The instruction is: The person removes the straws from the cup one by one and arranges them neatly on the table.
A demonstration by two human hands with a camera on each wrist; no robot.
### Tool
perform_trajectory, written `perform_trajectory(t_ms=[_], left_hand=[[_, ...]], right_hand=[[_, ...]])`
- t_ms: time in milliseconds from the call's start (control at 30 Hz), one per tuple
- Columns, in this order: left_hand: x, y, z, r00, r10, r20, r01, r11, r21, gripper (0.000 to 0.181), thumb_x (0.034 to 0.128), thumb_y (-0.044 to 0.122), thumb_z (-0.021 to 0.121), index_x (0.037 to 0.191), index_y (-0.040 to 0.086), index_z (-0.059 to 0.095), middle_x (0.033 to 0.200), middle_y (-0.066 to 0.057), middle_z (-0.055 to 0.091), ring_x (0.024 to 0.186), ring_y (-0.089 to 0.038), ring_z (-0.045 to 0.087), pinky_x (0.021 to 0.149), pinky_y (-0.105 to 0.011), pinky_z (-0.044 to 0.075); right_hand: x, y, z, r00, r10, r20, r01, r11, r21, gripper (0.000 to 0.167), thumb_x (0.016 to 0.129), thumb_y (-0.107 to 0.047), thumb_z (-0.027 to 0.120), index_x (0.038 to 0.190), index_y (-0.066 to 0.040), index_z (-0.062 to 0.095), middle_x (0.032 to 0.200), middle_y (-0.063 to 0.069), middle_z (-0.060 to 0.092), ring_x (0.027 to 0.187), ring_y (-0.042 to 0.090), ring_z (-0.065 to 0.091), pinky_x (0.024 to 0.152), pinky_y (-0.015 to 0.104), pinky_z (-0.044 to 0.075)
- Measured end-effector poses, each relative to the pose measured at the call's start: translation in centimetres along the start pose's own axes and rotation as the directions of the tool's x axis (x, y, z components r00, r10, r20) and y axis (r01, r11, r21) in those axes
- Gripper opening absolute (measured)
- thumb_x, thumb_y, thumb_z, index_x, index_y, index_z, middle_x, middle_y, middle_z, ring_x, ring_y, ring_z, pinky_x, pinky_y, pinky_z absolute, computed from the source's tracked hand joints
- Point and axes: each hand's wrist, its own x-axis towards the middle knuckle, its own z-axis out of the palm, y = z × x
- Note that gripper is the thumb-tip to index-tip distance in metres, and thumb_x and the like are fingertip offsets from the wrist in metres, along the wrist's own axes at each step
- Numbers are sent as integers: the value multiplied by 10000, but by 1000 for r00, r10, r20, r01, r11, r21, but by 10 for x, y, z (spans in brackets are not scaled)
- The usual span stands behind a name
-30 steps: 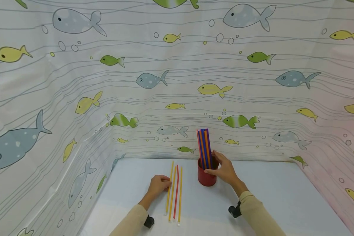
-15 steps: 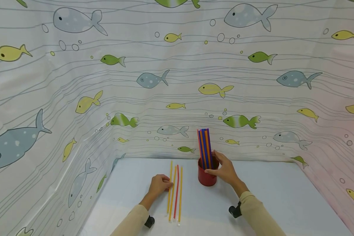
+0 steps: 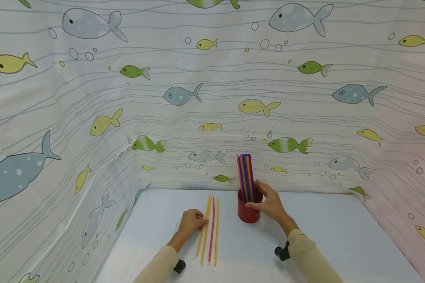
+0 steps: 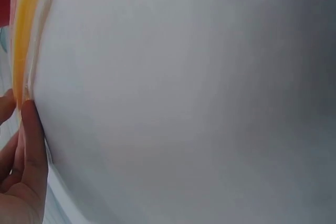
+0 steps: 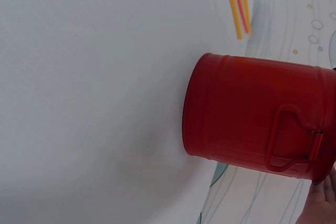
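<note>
Pinched between thumb and fingers of the left hand (image 3: 192, 221): a thin yellow straw (image 3: 200, 247) in a clear, shiny plastic wrapper, tilted slightly. Lying close along its right side, a second yellow straw (image 3: 203, 251); next, a thin red straw (image 3: 211, 230), slightly bent near its top, then a third yellow straw (image 3: 216, 236). All with far ends towards the far edge of the white surface (image 3: 322, 236). Gripped at the rim by the right hand (image 3: 270, 203), near that edge: an upright red cylindrical can (image 3: 248, 214), loop-handled, holding a bundle of red, orange, blue and purple sticks (image 3: 246, 177).
</note>
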Motion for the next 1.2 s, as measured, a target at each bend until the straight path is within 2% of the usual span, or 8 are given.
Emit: perform_trajectory(t_ms=[200,600,933,1200], left_hand=[[-2,-2,0,1000,-23,-4,23,1000,4,261,773,62,820,940,-74,673,732,-54,654,578,-122,631,515,-244,559],[-5,1,-1,1000,-9,24,10,999,-43,289,766,51,821,947,-108,662,730,-75,680,579,-150,655,514,-272,568],[-8,5,0,999,-27,40,29,999,-38,221,786,30,799,919,-89,667,730,-83,681,563,-155,659,505,-287,569],[-8,3,1,998,-44,37,46,998,-44,199,785,40,802,900,-57,671,722,-62,671,560,-142,650,496,-271,563]], right_hand=[[-1,-1,0,1000,3,-2,-3,1000,3,995,717,-246,889,1520,-82,326,1459,77,463,1342,271,434,1070,467,366],[-1,0,0,1000,2,-4,-2,1000,-9,1036,695,-360,889,1514,-59,330,1450,82,473,1335,276,441,1065,467,370],[-1,-4,0,1000,-7,-7,7,1000,-5,1029,696,-346,890,1508,-45,336,1445,103,476,1329,301,445,1062,489,369],[-2,-3,0,1000,-11,-9,11,1000,-7,1030,693,-334,894,1506,-36,336,1442,112,479,1324,310,450,1055,496,374]])
